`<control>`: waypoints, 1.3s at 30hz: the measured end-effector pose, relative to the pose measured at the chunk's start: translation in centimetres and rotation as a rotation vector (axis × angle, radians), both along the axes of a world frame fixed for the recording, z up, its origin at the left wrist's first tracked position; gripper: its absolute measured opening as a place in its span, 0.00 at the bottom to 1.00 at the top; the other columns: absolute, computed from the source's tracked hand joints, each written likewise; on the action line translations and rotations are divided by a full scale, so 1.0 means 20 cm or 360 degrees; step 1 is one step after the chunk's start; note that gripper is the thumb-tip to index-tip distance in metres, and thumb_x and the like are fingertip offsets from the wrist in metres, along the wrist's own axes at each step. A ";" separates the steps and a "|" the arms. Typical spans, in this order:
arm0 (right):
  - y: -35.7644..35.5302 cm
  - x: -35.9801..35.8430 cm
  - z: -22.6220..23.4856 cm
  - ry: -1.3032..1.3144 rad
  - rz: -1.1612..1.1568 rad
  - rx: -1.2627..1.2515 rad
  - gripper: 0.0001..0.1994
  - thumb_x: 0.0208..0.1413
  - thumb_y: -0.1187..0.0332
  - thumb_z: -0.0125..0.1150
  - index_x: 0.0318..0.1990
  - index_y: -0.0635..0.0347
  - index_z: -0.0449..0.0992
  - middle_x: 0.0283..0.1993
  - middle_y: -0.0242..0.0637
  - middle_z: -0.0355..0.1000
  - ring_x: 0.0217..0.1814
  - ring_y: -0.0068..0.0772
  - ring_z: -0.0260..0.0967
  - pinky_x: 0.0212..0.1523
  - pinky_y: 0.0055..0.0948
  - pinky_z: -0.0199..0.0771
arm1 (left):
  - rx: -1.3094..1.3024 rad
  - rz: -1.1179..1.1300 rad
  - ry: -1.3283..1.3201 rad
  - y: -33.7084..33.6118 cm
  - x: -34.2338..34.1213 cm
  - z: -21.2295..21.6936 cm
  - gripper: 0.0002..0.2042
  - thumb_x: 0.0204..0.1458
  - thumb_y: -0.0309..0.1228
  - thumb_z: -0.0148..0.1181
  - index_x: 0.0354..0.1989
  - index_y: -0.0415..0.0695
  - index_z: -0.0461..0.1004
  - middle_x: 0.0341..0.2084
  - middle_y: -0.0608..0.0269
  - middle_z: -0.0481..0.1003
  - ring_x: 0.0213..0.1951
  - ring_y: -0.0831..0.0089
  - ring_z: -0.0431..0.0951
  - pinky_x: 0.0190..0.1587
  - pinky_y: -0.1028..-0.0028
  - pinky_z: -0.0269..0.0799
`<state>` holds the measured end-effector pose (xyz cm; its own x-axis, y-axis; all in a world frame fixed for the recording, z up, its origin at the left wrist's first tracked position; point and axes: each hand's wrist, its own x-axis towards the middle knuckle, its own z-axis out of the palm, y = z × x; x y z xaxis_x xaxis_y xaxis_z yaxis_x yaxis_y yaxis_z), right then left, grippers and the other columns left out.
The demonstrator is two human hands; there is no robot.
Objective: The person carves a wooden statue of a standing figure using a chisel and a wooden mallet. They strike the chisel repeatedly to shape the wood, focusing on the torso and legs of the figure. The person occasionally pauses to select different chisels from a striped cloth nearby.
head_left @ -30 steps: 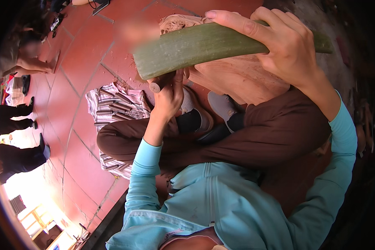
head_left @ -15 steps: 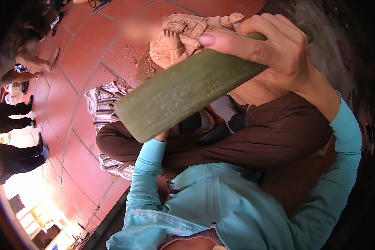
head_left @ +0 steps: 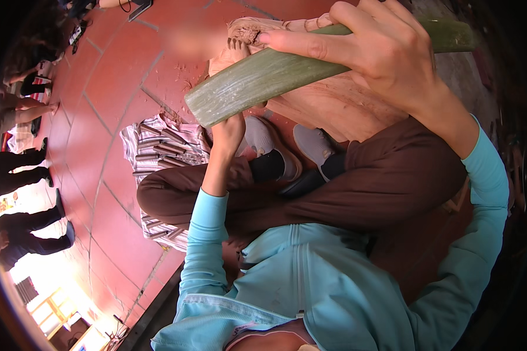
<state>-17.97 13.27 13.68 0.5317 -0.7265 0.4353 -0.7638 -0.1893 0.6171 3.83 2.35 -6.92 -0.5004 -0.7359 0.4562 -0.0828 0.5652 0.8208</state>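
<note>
My right hand (head_left: 380,58) is closed around a long flat green bar (head_left: 263,82), its thumb lying along the upper edge. The bar slants over a pale carved wooden figure (head_left: 328,111), and its broad left end hangs above my left hand (head_left: 231,130). Only the back and wrist of that hand show; the bar hides its fingers and anything in them. Carved fingers and rough, chipped wood are visible on the figure beyond the bar. Part of the figure stays covered by the bar and my right hand.
Several chisels (head_left: 149,157) lie on a striped cloth (head_left: 130,139) left of my crossed legs (head_left: 392,169). Wood shavings (head_left: 178,111) dot the red tiled floor (head_left: 96,146). My grey shoes (head_left: 269,143) are near the figure. Other people's legs (head_left: 17,167) stand at the far left.
The green bar has moved up and away from me, its left end shifting right, and more of it extends past my right hand. My left hand has reached farther forward, baring its wrist.
</note>
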 end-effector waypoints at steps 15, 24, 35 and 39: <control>-0.04 -0.07 -0.11 -0.0632 0.0345 -0.0095 0.26 0.48 0.48 0.67 0.57 0.30 0.74 0.24 0.24 0.70 0.19 0.16 0.61 0.18 0.19 0.63 | -0.0257 0.0042 -0.0043 0.05 -0.05 -0.01 0.06 0.53 0.20 0.57 0.39 0.35 0.75 0.35 0.49 0.76 0.37 0.56 0.76 0.42 0.63 0.71; -0.01 0.02 -0.03 -0.0527 0.0198 0.0049 0.25 0.42 0.59 0.68 0.52 0.23 0.77 0.26 0.23 0.62 0.23 0.25 0.59 0.25 0.24 0.60 | -0.0488 -0.0082 -0.0390 0.01 -0.01 0.04 0.09 0.51 0.15 0.53 0.39 0.34 0.74 0.31 0.49 0.76 0.32 0.52 0.75 0.40 0.60 0.70; 0.10 -0.17 -0.07 -0.0488 0.0441 0.0435 0.22 0.40 0.64 0.67 0.46 0.23 0.78 0.28 0.27 0.62 0.25 0.27 0.63 0.24 0.25 0.62 | -0.0807 -0.0513 0.0517 0.24 -0.10 -0.04 0.14 0.44 0.31 0.61 0.38 0.38 0.70 0.20 0.57 0.66 0.17 0.64 0.68 0.16 0.70 0.64; 0.09 -0.16 -0.07 -0.0458 0.0498 0.0513 0.22 0.41 0.67 0.65 0.45 0.26 0.78 0.29 0.29 0.63 0.26 0.29 0.65 0.25 0.27 0.65 | -0.0805 -0.0616 0.0370 0.26 -0.12 0.04 0.11 0.40 0.29 0.61 0.31 0.40 0.69 0.17 0.65 0.57 0.15 0.71 0.62 0.14 0.70 0.59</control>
<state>-21.07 15.13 12.35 0.6365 -0.6732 0.3762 -0.7702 -0.5807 0.2638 1.52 7.52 -6.07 -0.5321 -0.1913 0.8248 0.3494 0.8377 0.4198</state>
